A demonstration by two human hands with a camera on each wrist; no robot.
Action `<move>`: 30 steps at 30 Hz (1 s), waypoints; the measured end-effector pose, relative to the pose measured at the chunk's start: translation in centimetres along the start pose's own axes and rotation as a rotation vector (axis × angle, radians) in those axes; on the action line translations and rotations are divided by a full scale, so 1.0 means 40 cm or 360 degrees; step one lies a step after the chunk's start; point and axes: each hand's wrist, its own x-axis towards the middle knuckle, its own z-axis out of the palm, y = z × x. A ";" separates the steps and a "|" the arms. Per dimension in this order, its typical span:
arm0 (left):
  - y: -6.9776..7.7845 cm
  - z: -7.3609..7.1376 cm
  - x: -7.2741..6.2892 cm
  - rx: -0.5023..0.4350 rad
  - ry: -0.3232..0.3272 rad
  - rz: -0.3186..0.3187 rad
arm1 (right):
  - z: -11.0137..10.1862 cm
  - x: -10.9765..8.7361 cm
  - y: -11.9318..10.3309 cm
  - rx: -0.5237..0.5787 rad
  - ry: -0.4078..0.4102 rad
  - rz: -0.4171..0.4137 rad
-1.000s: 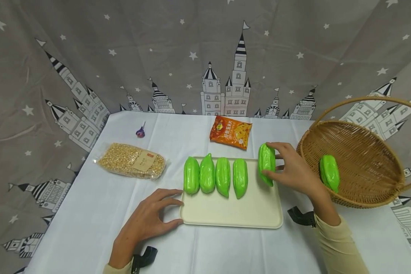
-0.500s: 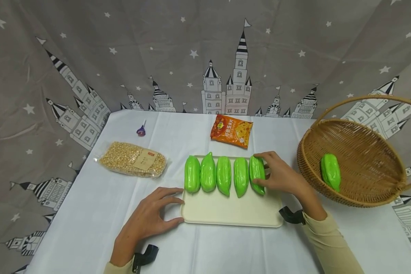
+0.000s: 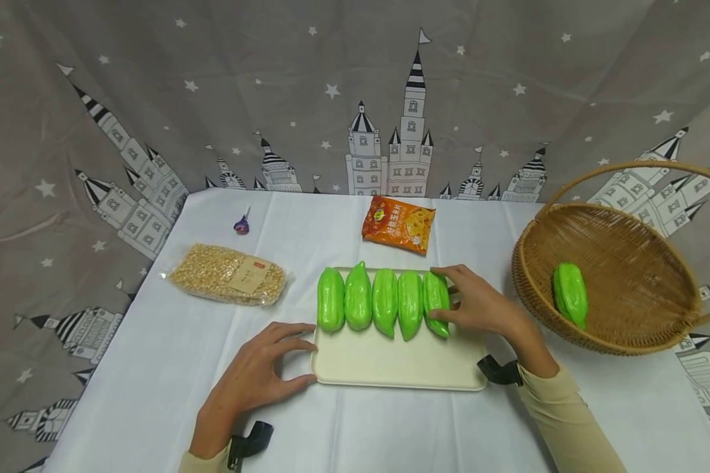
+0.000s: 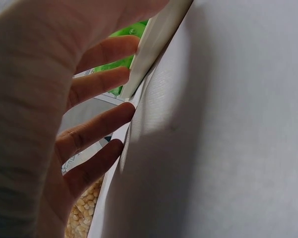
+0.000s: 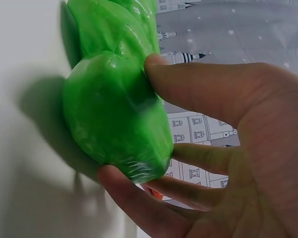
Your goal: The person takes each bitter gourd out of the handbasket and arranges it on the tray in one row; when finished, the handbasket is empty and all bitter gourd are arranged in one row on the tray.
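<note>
Several glossy green ribbed fruits stand side by side in a row along the far part of a cream tray (image 3: 399, 368). My right hand (image 3: 479, 302) holds the rightmost green fruit (image 3: 436, 302) by its ends, thumb at the near end and fingers at the far end. In the right wrist view that green fruit (image 5: 114, 119) sits between thumb and fingertips, against its neighbour. My left hand (image 3: 266, 368) lies at the tray's left edge with fingers spread, fingertips and thumb at the rim. In the left wrist view its fingers (image 4: 97, 129) look extended, with nothing gripped.
A wicker basket (image 3: 639, 289) with a tall handle stands at the right, one green fruit (image 3: 570, 295) inside. Behind the tray lies an orange snack packet (image 3: 398, 225). Left of it are a bag of corn kernels (image 3: 227, 274) and a small lollipop (image 3: 242, 223).
My right hand has carried the green fruit leftward and down into the tray, then pushed it further left. The neighbouring fruit has shifted slightly left, closing a gap. My left hand stays put.
</note>
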 end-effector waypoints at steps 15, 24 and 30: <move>-0.001 0.000 0.000 -0.0009 0.0022 0.0019 | -0.023 -0.010 -0.014 -0.0092 0.0039 0.0001; -0.004 -0.001 0.001 0.0009 0.0003 0.0007 | -0.092 -0.058 -0.054 -0.0031 0.0253 -0.0061; -0.002 0.000 -0.001 -0.0001 0.0029 0.0034 | -0.172 -0.106 -0.065 -0.0165 0.0509 -0.0076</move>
